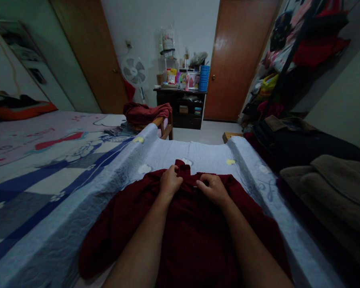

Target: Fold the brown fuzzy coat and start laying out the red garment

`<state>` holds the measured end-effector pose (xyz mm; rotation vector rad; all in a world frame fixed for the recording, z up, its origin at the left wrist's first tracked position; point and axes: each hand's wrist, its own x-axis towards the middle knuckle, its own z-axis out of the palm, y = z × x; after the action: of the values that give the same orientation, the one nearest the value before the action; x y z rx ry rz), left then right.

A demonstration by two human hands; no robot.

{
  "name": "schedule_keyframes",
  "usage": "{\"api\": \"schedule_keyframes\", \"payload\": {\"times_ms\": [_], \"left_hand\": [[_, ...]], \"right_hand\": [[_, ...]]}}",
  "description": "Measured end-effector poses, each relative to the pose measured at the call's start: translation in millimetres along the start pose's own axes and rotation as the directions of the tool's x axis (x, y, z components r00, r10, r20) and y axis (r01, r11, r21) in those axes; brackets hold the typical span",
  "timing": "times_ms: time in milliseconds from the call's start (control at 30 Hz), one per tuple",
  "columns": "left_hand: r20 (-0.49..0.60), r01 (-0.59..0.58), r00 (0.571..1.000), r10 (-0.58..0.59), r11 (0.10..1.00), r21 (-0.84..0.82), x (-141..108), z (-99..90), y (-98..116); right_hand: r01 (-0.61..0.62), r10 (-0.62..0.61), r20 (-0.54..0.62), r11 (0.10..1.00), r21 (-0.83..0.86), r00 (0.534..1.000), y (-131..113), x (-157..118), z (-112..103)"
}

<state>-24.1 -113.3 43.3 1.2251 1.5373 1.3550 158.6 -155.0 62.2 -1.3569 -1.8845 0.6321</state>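
A dark red garment [198, 232] lies spread over a light blue quilted cover [195, 150], its collar end pointing away from me. My left hand [170, 181] is closed on the cloth at the left side of the collar, thumb and fingers pinched together. To the right of the collar, my right hand [211, 188] grips the upper edge of the same garment with its fingers curled. Both forearms reach across the garment, hiding parts of it.
Folded dark and brown clothes [345, 180] are piled at the right. A reddish cloth [147, 113] hangs over a wooden rail ahead on the left. A patterned bed [57, 160] fills the left side. Beyond stand a fan [134, 71] and a dark cabinet [174, 108].
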Motion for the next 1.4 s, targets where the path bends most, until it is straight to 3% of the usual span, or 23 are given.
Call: {"api": "schedule_keyframes", "payload": {"times_ms": [133,267,333,400,467,533,833,1033,1133,1233,1400], "left_hand": [[0.023,-0.065,0.998,0.065,0.998,0.003,0,1.2,5],[0.033,-0.246,0.969,0.244,0.961,0.124,-7,3.6,22],[0.109,-0.376,0.926,0.360,0.907,0.193,-11,4.2,30],[0.212,-0.484,0.867,0.450,0.863,0.144,-14,4.8,36],[0.290,-0.533,0.814,0.503,0.846,0.028,-17,5.5,38],[0.326,-0.529,0.790,0.520,0.846,-0.067,-19,6.3,39],[0.261,-0.376,0.841,0.473,0.859,-0.347,-21,9.0,39],[0.317,-0.303,0.850,0.421,0.883,-0.360,-24,9.8,39],[0.281,-0.342,0.868,0.409,0.903,-0.259,-23,8.3,37],[0.202,-0.396,0.887,0.416,0.909,-0.129,-21,5.9,36],[0.129,-0.407,0.899,0.417,0.908,-0.098,-20,4.4,35]], "right_hand": [[-0.026,0.027,-0.092,1.000,0.006,0.995,1,2,0],[-0.017,0.021,-0.180,1.000,0.026,0.983,6,4,1],[0.003,0.004,-0.246,1.000,0.027,0.969,9,5,2],[-0.015,0.033,-0.266,0.997,0.071,0.963,13,6,3],[-0.054,0.090,-0.201,0.982,0.181,0.975,16,6,3],[-0.075,0.115,-0.114,0.949,0.307,0.987,16,6,2],[-0.109,0.164,-0.083,0.882,0.458,0.983,15,8,0],[-0.170,0.251,-0.124,0.873,0.457,0.960,17,5,3],[-0.117,0.195,-0.148,0.900,0.420,0.969,9,4,-1],[-0.054,0.090,-0.085,0.934,0.354,0.992,2,3,-4],[0.062,-0.051,-0.062,0.982,0.179,0.997,5,2,-2]]}}
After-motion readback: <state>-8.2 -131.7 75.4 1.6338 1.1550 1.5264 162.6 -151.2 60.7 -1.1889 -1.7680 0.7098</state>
